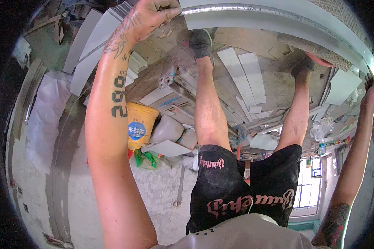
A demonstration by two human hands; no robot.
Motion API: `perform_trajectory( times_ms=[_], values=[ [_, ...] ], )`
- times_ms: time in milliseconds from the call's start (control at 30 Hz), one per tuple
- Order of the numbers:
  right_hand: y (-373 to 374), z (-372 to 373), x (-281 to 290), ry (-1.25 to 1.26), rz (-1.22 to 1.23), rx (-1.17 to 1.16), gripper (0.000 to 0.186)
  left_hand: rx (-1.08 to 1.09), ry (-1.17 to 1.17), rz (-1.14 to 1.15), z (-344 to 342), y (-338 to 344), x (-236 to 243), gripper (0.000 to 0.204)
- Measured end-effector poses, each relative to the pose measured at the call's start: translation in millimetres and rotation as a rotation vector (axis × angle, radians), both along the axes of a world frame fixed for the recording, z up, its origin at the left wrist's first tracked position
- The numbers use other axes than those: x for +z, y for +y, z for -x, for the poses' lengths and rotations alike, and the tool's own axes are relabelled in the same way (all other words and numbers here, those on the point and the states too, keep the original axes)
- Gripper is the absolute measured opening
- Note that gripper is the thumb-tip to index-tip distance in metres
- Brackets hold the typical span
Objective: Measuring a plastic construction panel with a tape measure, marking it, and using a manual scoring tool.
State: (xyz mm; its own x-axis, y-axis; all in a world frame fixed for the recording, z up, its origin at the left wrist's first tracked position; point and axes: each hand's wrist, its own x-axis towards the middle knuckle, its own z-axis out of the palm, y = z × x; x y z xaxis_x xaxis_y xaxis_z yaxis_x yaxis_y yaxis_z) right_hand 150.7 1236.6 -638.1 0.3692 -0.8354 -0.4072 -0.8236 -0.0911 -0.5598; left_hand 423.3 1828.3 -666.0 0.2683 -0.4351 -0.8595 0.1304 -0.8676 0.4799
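A silver measuring tape [245, 8] lies stretched along a long white board [262, 25] that runs across the top of the head view. My left hand [160, 14] pinches the tape's end at the board's left end, fingers closed. Far off to the right, my right hand [372, 94] is at the other end of the tape and board. Its fingers look bent round something there, but shade and the picture's rim hide what it is.
White panels [91, 45] lean at the left. A yellow bucket [140, 120] and a grey sack [167, 128] stand by the wall. White strips [241, 76], offcuts and cardboard [249, 41] litter the floor around my feet. Rough tan woven material [340, 16] lies beyond the board.
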Motion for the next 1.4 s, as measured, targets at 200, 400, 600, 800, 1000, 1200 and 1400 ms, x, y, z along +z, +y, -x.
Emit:
perform_trajectory(
  times_ms=[200,400,600,800,1000,1200,1400],
  values=[
    [9,2,2,0.025,0.005,0.004,0.035,-0.083,-0.162,0.283,16,15,-15,0.02],
    [14,6,0,0.005,-0.011,-0.022,0.036,0.013,-0.075,0.236,21,24,-21,0.021],
    [4,16,0,-0.009,-0.02,-0.002,0.036,0.014,-0.058,0.219,26,22,-18,0.023],
    [1,21,4,0.014,-0.026,0.022,0.035,0.045,-0.089,0.274,37,25,-19,0.024],
    [4,24,5,0.053,0.011,0.0,0.035,-0.019,-0.13,0.278,38,21,-13,0.022],
    [24,32,-1,0.012,-0.006,-0.009,0.036,-0.055,-0.143,0.24,44,23,-11,0.02],
    [3,38,3,0.059,0.063,0.06,0.034,0.001,-0.068,0.258,44,28,-17,0.022]
  ],
)
